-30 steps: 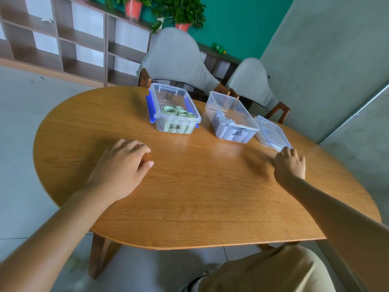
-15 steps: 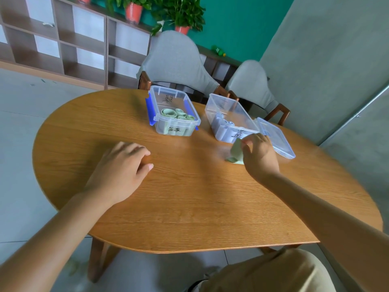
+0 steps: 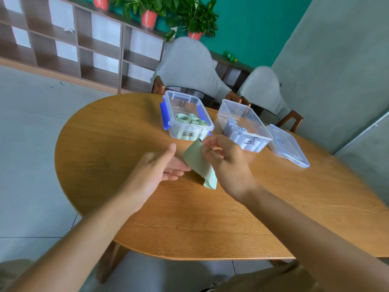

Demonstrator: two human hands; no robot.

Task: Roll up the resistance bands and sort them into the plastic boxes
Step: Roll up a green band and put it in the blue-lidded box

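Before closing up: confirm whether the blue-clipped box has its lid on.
No, the blue-clipped box stands open, its green rolls uncovered.

office lounge; oval table (image 3: 210,218); padded chairs (image 3: 189,66); cubby shelving (image 3: 84,45); potted plants (image 3: 189,15)

Just beyond your left hand (image 3: 156,168), the blue-latched box (image 3: 190,133) bears black handwritten characters on its near wall and more on its far wall; you can't read them. Past your right hand (image 3: 228,165), the clear box (image 3: 250,142) carries a handwritten label, also too unclear to make out
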